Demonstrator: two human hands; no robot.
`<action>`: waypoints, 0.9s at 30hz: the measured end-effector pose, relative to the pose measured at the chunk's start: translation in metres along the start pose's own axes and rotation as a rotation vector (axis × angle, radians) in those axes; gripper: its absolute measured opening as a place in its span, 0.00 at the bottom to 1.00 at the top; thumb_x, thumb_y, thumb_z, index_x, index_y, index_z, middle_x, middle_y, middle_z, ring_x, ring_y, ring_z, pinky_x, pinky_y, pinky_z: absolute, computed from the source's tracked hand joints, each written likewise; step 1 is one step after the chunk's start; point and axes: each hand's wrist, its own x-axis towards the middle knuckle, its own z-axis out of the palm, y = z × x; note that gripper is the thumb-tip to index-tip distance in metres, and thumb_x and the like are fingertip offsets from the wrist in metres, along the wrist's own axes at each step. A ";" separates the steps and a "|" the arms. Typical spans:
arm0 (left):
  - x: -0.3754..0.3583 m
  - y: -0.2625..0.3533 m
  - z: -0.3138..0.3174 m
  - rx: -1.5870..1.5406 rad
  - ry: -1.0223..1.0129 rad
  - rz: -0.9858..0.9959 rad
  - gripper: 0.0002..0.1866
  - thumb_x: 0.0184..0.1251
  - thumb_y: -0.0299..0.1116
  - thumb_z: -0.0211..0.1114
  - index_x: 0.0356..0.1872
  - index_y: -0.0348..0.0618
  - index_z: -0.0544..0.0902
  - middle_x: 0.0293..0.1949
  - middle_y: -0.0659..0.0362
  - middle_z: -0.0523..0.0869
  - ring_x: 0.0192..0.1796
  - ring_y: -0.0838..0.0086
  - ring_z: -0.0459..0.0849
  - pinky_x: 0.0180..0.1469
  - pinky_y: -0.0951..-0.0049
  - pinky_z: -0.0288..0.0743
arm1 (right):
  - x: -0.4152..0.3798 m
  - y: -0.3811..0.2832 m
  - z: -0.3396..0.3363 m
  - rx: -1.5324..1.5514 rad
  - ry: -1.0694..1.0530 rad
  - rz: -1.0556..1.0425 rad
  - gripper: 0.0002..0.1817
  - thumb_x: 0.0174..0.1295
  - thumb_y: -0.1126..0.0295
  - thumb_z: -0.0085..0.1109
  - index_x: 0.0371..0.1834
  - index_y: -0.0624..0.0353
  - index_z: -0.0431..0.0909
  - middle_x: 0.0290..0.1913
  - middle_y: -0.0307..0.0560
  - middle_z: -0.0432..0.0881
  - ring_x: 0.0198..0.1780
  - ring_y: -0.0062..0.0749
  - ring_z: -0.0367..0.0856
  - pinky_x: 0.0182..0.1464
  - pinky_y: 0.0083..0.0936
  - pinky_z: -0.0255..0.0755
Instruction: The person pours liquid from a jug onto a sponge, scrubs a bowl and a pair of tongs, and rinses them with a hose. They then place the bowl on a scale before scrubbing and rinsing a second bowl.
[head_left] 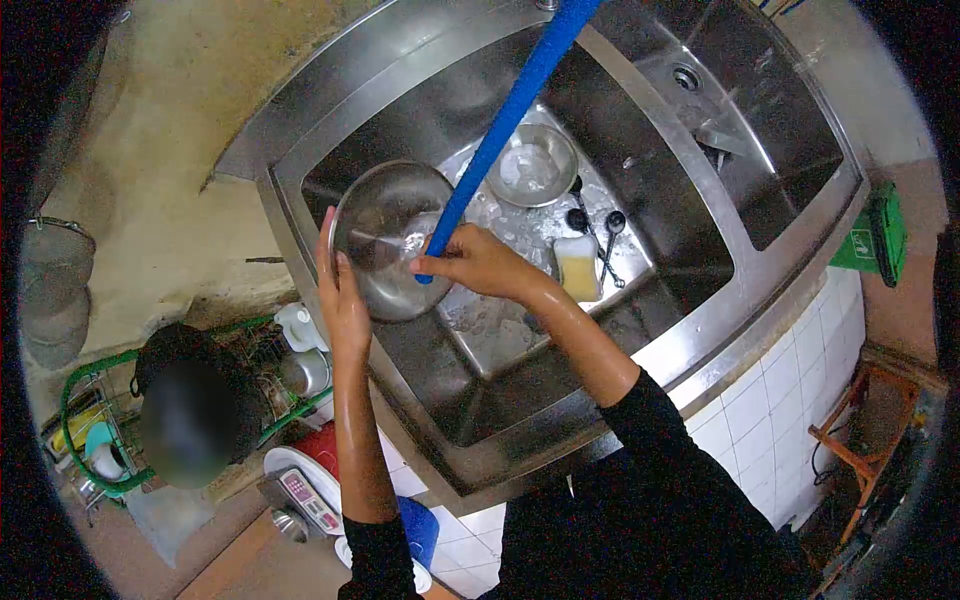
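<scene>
My left hand [346,295] is closed on the left rim of a large, shiny round bowl [385,200], which is tilted over the left side of the sink. In my right hand [480,262] is a blue hose [512,115], gripped near its lower end with that end pointing into the bowl. A smaller metal bowl [548,180] sits on the wet sink floor beyond the hose. To its right lie dark spoons [614,222] and a yellow and white sponge [578,275] with foam on it.
The steel sink [700,320] has a second basin [770,120] with a drain at the right. A green dish rack [75,400] holding dishes, with a dark pot [195,400], stands left. Below are a scale [305,495] and a green bin [878,235] at right.
</scene>
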 end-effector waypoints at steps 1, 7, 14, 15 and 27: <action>0.000 -0.003 -0.004 0.024 -0.014 -0.077 0.24 0.72 0.42 0.42 0.64 0.42 0.63 0.66 0.54 0.63 0.68 0.64 0.58 0.70 0.67 0.42 | 0.001 -0.004 0.004 -0.017 -0.012 -0.106 0.15 0.57 0.58 0.62 0.33 0.62 0.81 0.29 0.39 0.82 0.33 0.20 0.76 0.38 0.22 0.70; -0.004 0.012 -0.020 -0.167 -0.272 -0.760 0.31 0.62 0.38 0.49 0.67 0.57 0.54 0.62 0.44 0.64 0.54 0.43 0.72 0.20 0.56 0.82 | 0.033 -0.027 0.024 0.153 -0.076 -0.186 0.17 0.57 0.56 0.61 0.32 0.62 0.82 0.27 0.38 0.81 0.29 0.19 0.75 0.33 0.20 0.68; -0.009 0.016 -0.034 -0.128 -0.413 -0.868 0.29 0.64 0.45 0.44 0.67 0.51 0.56 0.56 0.48 0.72 0.41 0.55 0.82 0.19 0.63 0.82 | 0.057 -0.001 0.009 -0.018 0.044 -0.125 0.18 0.57 0.55 0.61 0.32 0.63 0.81 0.28 0.40 0.81 0.30 0.19 0.76 0.31 0.18 0.69; -0.008 0.019 -0.034 -0.049 -0.453 -0.877 0.29 0.60 0.39 0.44 0.66 0.54 0.57 0.51 0.48 0.75 0.34 0.57 0.83 0.18 0.63 0.81 | 0.056 -0.003 0.011 0.120 0.018 -0.082 0.19 0.57 0.55 0.61 0.33 0.63 0.81 0.29 0.41 0.82 0.32 0.20 0.78 0.32 0.18 0.71; -0.017 0.049 -0.016 0.582 -0.337 -0.225 0.41 0.46 0.17 0.50 0.64 0.71 0.63 0.48 0.39 0.74 0.45 0.48 0.79 0.46 0.61 0.73 | 0.028 -0.015 -0.038 0.021 0.206 0.026 0.20 0.59 0.54 0.57 0.36 0.62 0.81 0.31 0.44 0.84 0.35 0.26 0.82 0.36 0.17 0.72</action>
